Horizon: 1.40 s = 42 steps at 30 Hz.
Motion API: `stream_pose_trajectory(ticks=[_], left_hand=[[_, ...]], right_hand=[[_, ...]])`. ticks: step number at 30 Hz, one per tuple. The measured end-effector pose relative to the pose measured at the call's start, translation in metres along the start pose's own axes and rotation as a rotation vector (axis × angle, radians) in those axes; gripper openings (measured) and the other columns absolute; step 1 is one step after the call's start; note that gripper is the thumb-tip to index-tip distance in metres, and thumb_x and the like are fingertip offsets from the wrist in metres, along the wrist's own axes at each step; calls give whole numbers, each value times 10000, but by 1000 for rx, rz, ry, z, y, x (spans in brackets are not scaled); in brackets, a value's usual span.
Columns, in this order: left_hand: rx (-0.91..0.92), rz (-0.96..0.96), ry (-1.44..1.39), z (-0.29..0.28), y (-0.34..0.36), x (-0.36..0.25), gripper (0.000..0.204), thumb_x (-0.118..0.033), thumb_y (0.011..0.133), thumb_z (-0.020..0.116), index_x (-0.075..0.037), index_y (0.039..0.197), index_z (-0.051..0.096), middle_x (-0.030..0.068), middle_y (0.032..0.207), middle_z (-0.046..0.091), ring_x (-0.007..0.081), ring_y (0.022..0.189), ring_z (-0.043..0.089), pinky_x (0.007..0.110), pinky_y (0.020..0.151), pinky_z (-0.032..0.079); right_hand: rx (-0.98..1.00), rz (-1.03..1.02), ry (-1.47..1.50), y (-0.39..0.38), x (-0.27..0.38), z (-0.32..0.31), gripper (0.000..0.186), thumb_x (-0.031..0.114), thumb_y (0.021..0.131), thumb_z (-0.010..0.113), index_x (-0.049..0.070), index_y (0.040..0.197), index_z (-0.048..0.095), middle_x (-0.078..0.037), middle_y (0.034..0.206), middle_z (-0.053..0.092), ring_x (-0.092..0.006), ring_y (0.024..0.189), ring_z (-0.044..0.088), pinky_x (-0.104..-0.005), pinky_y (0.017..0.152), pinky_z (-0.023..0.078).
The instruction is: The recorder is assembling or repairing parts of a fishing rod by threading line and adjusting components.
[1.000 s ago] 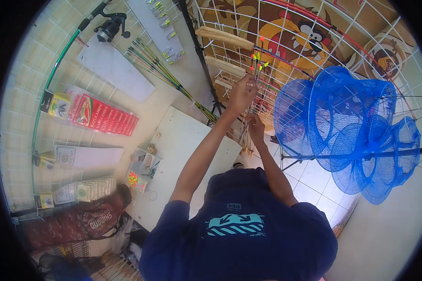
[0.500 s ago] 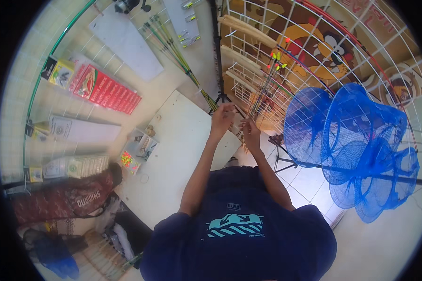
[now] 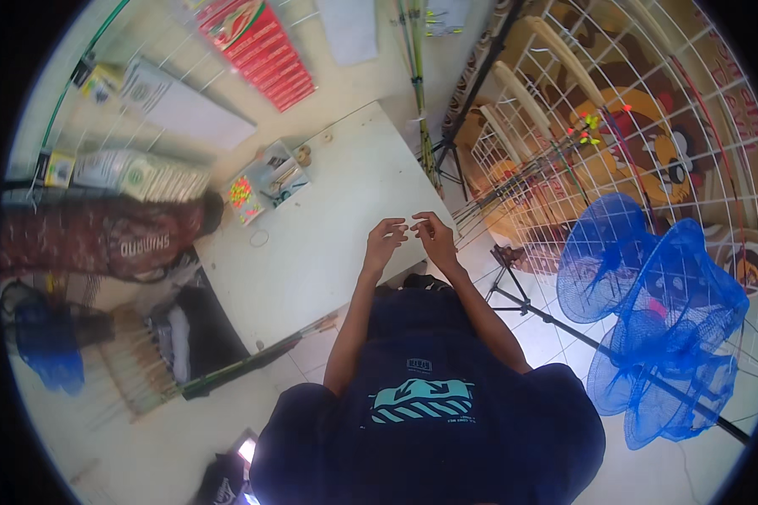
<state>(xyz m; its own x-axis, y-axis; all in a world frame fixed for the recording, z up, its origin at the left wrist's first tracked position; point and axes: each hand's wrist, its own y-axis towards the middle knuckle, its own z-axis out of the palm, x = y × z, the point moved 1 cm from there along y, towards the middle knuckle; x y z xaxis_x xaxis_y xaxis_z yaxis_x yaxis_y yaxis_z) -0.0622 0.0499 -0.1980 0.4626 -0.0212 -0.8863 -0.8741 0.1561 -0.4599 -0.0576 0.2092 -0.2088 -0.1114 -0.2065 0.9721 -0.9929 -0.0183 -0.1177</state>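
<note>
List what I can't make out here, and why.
Head view: anything thin between left hand and right hand, too small and blurred.
Head view: small items beside the bright beads, too small to identify.
Head view: black item near bottom left, cut off by the lower edge.

Near the centre, toward 11 o'clock, we see a white surface (image 3: 337,189). Beyond it, we face a pale wall (image 3: 290,128) with a white grid. At 2 o'clock, we have a white wire panel (image 3: 600,69) before a brown cartoon-printed backdrop (image 3: 691,80). Around 4 o'clock, we find a brightly lit, white tiled floor (image 3: 549,343).
</note>
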Motion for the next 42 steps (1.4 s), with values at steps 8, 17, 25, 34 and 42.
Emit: stream_pose_trajectory(ticks=[8,17,25,34,42], left_hand=[[-238,52,-164,-56,-55,11,342,-229,944,578,-22,1216,559,137,1097,650,206,945,657,319,820,513],[-552,173,-228,-140,-151,44,341,-238,955,570,-23,1218,547,141,1060,656,205,884,670,308,778,520],[-1051,361,-307,-213,-235,61,307,-168,942,586,-10,1200,532,118,964,655,160,781,641,272,705,523],[-1519,801,-115,-250,-341,42,261,-67,910,629,0,1144,535,51,936,562,106,854,541,249,794,461],[-1776,742,-32,-316,-400,77,302,-87,895,656,-3,1164,545,82,1032,576,137,883,548,262,803,461]], right_hand=[[204,-11,-14,-6,20,54,208,65,944,484,69,1128,580,-98,866,704,-159,773,664,-303,688,515],[339,-81,50,-49,34,163,221,45,935,484,65,1133,580,-96,855,699,-140,718,648,-275,666,511],[498,-146,93,-105,47,248,284,-51,883,447,37,1122,574,-78,764,649,-144,784,668,-270,683,521],[736,-277,60,-157,66,339,309,-77,863,493,28,1145,561,-68,837,658,-111,767,642,-239,699,519],[910,-438,68,-210,133,429,219,34,879,590,57,1097,603,-106,896,700,-176,811,678,-282,714,517]])
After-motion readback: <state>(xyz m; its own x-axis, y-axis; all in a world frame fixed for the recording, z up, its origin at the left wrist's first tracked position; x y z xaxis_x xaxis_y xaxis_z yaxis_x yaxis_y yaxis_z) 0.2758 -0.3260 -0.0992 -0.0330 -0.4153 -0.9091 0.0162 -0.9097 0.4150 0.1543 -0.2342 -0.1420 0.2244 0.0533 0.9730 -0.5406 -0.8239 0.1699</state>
